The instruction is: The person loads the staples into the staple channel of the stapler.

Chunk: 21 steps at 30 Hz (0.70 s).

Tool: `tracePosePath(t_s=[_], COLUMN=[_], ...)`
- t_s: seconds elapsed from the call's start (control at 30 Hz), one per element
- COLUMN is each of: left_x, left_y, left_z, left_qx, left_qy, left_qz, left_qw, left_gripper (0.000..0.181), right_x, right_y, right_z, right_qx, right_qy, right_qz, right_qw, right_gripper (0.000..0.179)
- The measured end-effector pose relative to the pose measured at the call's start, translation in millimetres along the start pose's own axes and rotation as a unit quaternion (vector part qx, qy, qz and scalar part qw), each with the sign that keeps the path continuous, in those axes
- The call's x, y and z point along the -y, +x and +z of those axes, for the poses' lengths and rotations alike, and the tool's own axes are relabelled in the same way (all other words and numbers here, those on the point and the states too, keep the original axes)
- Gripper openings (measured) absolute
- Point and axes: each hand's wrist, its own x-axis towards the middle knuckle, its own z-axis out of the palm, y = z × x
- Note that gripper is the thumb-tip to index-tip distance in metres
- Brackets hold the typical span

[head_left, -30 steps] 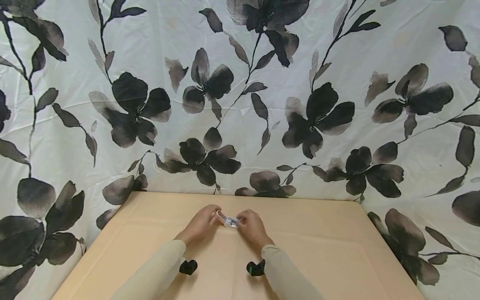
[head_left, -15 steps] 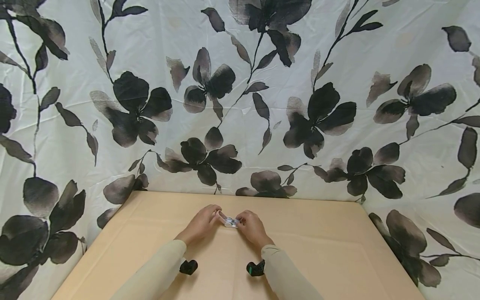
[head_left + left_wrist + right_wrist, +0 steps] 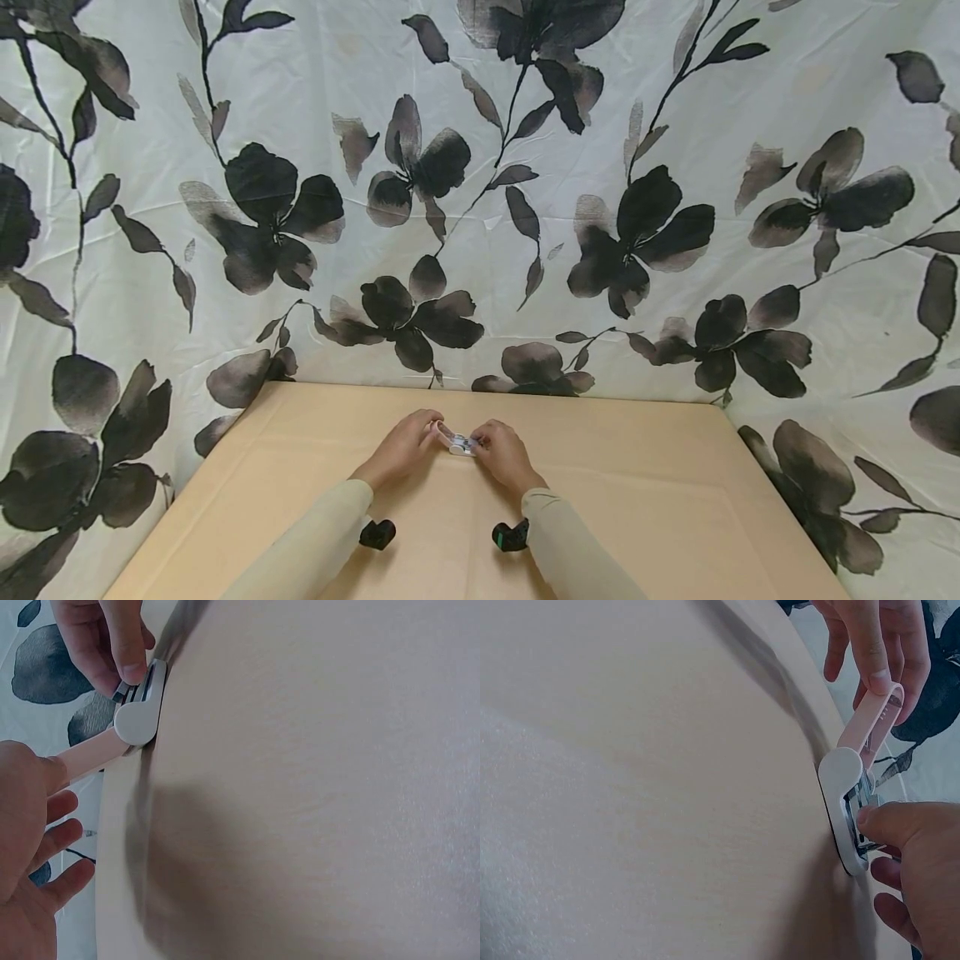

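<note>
A small pink and white stapler (image 3: 460, 445) stands on the table between my hands, its pink top arm (image 3: 861, 726) swung up from the white base (image 3: 835, 796). My left hand (image 3: 403, 443) pinches the free end of the pink arm between thumb and fingers; its other fingers are spread in the left wrist view. With thumb and index finger, my right hand (image 3: 506, 455) grips the metal part (image 3: 865, 796) inside the white base. The fingers partly hide that metal part. In the left wrist view, the round white hinge (image 3: 137, 722) joins base and arm.
The tan table (image 3: 615, 492) reaches back to a white cloth (image 3: 517, 250) printed with dark flowers. Black wrist devices (image 3: 377, 534) are worn below both sleeves, close over the table.
</note>
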Motion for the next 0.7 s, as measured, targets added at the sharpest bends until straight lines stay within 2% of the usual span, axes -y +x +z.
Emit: tracePosePath(t_s=[0.43, 0.7], left_x=[3.0, 2.6], left_y=[3.2, 2.8], left_z=[0.7, 0.4], left_qx=[0.006, 0.009], left_qy=[0.0, 0.001], left_qz=[-0.001, -0.001], left_qw=[1.0, 1.0], left_gripper=[0.022, 0.022], right_x=[-2.5, -1.5], right_y=[2.6, 2.8], right_z=[2.0, 0.4], right_qx=[0.001, 0.001], right_qy=[-0.015, -0.003], right_qz=[0.0, -0.008], right_qw=[0.9999, 1.0], right_gripper=[0.009, 0.008])
